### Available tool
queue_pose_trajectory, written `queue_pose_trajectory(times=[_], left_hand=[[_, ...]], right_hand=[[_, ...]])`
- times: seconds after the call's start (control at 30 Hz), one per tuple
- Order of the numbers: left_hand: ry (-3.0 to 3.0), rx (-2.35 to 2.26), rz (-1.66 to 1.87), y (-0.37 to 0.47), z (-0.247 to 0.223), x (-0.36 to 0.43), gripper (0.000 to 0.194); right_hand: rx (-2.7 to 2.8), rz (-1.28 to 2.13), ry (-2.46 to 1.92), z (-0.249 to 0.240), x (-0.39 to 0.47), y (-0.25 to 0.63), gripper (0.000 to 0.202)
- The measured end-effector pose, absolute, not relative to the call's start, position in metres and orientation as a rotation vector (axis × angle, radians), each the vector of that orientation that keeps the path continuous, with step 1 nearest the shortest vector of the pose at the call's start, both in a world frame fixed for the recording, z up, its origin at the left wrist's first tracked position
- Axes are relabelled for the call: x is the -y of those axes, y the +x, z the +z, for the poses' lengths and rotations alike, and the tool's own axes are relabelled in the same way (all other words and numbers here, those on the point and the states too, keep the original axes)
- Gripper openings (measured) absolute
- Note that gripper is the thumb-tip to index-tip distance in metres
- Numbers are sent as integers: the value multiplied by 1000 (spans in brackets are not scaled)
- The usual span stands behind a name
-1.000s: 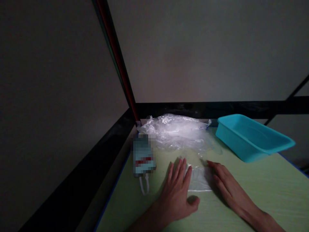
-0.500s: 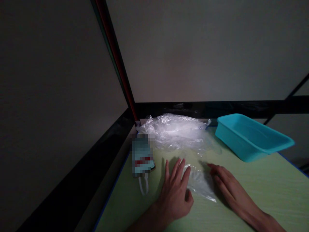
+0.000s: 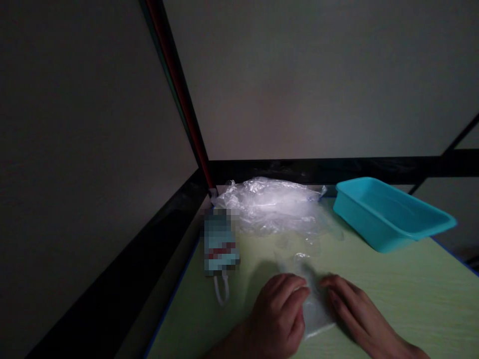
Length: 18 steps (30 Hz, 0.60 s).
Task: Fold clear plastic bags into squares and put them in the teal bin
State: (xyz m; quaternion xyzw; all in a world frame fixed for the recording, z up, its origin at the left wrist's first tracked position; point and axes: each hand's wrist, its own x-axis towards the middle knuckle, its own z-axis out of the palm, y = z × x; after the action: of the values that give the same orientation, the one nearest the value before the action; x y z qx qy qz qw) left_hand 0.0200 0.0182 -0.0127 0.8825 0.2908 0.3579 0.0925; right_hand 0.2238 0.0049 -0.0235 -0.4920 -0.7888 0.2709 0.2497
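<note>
A small clear plastic bag lies on the green table between my two hands. My left hand is at the bag's left side with its fingers curled together; what they hold, if anything, is too small to make out. On the right side, my right hand rests its fingers at the bag's edge, thumb and fingers near each other, and its grip is unclear. Behind them a heap of crumpled clear plastic spreads along the back of the table.
A turquoise basket stands at the back right of the table. On the left lies a phone-like object, blurred out, with a white loop strap. Dark-framed wall panels rise behind and to the left.
My left hand has gone from spread fingers to curled ones, moving slightly nearer to me. The small bag has shifted and straightened toward me. My right hand has moved slightly down.
</note>
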Motion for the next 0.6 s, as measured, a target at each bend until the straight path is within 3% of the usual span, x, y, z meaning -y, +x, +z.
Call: queue_pose_trajectory(times=[0.23, 0.6], left_hand=[[3140, -538, 471, 26, -12, -12, 47], [3319, -586, 359, 29, -35, -12, 43]], right_hand=[[2002, 625, -1372, -32, -11, 232, 20], [2034, 415, -1270, -33, -13, 233, 20]])
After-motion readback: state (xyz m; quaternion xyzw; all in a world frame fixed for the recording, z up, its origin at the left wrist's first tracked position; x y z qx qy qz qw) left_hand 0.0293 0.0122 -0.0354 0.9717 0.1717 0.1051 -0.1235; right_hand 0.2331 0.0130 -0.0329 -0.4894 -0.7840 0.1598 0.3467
